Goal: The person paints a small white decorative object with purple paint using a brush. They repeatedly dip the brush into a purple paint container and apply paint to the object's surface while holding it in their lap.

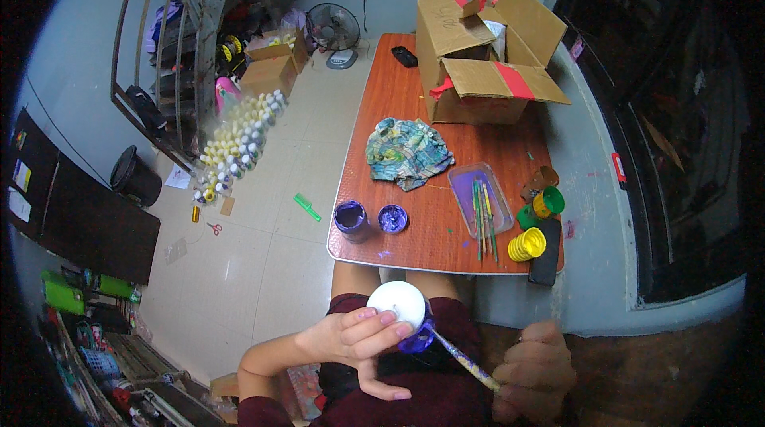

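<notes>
My left hand [356, 341] grips a round object with a white disc-shaped top [396, 301] and glossy purple below it, held over my lap. In my right hand [535, 371], which is somewhat blurred, the fingers are curled round a paint-stained paintbrush [464, 357]. Its tip meets the purple part of the round object. At the table's near edge stands an uncapped jar of dark purple paint [351, 221]. Beside that jar sits a purple-smeared lid [393, 219].
The red-brown table [370, 100] bears a crumpled patterned rag [408, 153], a clear plastic tray [460, 180] with several brushes, a yellow paint container [526, 245], a green one [548, 202] and a cardboard box [462, 104]. Many white-capped items [239, 140] stand on the floor, left of a green comb [306, 207].
</notes>
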{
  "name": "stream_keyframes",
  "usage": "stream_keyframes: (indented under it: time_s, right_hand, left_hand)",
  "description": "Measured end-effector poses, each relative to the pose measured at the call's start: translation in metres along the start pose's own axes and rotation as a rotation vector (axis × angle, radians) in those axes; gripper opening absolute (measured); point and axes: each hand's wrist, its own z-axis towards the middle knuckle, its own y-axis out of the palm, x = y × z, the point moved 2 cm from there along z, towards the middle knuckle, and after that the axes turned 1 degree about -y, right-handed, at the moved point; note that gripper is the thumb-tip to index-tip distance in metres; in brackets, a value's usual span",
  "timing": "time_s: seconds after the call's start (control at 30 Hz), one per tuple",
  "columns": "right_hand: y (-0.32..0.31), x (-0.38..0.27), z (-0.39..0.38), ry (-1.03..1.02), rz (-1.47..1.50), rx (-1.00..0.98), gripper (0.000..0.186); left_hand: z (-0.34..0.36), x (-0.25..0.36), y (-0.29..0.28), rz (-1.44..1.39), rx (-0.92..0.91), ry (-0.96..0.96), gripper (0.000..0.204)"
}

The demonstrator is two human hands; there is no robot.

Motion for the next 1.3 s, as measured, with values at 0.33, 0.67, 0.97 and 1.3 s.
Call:
stream_keyframes:
  time_s: [0.33,0.67,0.97,1.3]
  right_hand:
    - [0.023,-0.006,-0.022,0.123,-0.134,0.441,0.020]
    - [0.028,-0.007,-0.010,0.070,-0.075,0.491,0.017]
    - [0.039,-0.012,0.004,0.053,-0.072,0.775,0.017]
    - [0.011,0.003,-0.007,-0.002,0.111,0.259,0.020]
  left_hand:
    - [0.000,0.001,0.001,0.000,-0.016,-0.028,0.084]
    - [0.001,0.000,0.004,0.019,-0.012,-0.032,0.074]
    - [0.005,0.001,0.006,-0.020,-0.025,-0.027,0.076]
    - [0.002,-0.003,0.002,-0.214,-0.044,-0.143,0.080]
